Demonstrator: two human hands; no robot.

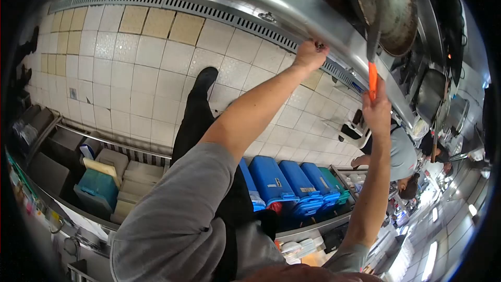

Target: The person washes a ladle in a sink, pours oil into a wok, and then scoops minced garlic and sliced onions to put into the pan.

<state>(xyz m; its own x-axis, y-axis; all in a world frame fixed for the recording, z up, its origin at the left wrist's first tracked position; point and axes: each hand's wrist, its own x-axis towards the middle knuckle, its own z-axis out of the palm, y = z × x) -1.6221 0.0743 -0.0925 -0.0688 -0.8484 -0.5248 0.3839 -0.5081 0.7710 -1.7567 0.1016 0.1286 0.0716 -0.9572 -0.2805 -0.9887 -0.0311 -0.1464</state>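
Ahead of the right hand (pixel 378 107), an orange-handled utensil (pixel 372 72), gripped by its handle, extends across a round pan (pixel 399 18). Left of it, the left hand (pixel 310 56) pinches a small metal knob (pixel 319 46).

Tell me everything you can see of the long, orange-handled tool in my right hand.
The long, orange-handled tool has a bright orange, plastic-looking handle and a narrow, dull grey, metal-looking shaft. Your bare right hand is closed around the handle's lower part. It points toward the top of the view, overlapping a round, stained metal pan; whether they touch is unclear. Its far end is hard to make out.
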